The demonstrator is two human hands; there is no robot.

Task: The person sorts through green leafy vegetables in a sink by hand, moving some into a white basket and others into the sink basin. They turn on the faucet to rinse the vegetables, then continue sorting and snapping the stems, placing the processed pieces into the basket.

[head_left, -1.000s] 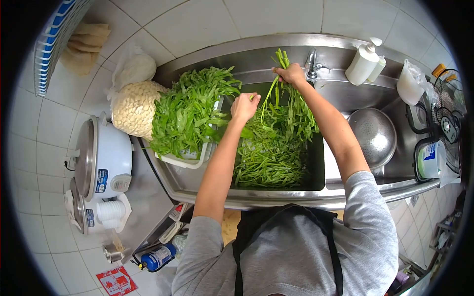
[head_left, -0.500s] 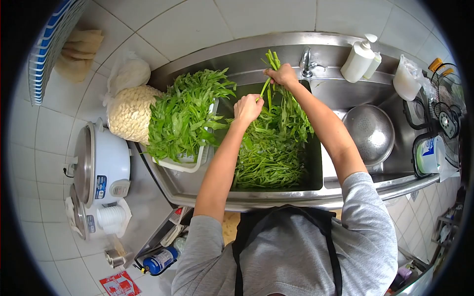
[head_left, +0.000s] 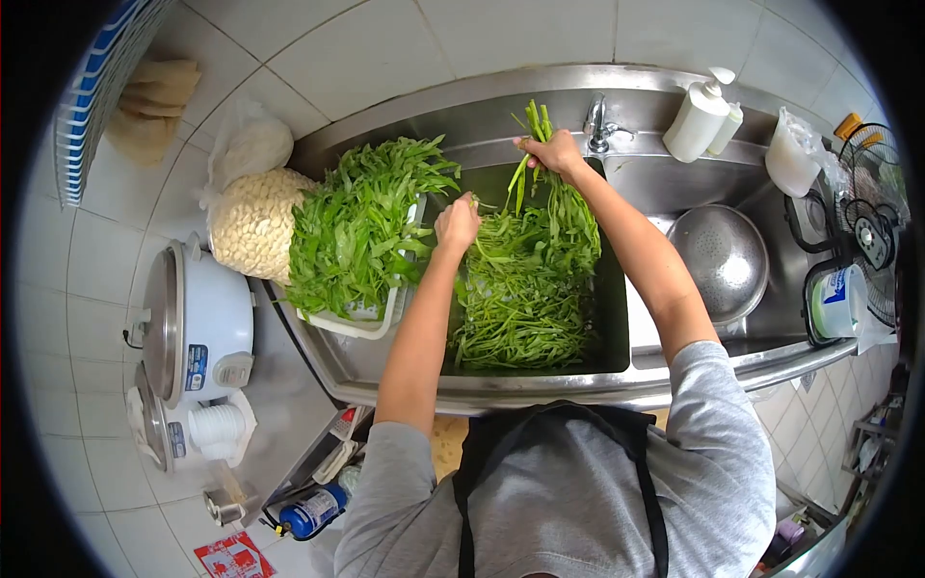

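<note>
My right hand (head_left: pixel 556 152) is closed around a bunch of green stems (head_left: pixel 540 118) over the back of the left sink basin, with its leaves hanging down below the hand. Left of it, my left hand (head_left: pixel 458 223) has its fingers closed at the basin's left edge, on a thin green stem piece. Loose leafy greens (head_left: pixel 525 328) fill much of the basin (head_left: pixel 614 361) beneath. Beside my left hand, a white basket (head_left: pixel 352 328) holds a heap of leafy greens (head_left: pixel 361 226).
The right basin holds a metal colander (head_left: pixel 720 262). Behind stand a faucet (head_left: pixel 597 123) and a pump bottle (head_left: pixel 698 120). Wire racks (head_left: pixel 872 231) are at the far right. A bag of pale pieces (head_left: pixel 252 223) and a rice cooker (head_left: pixel 217 318) are at the left.
My left hand has moved left and slightly down, away from the bunch. My right hand has stayed nearly in place with the stems.
</note>
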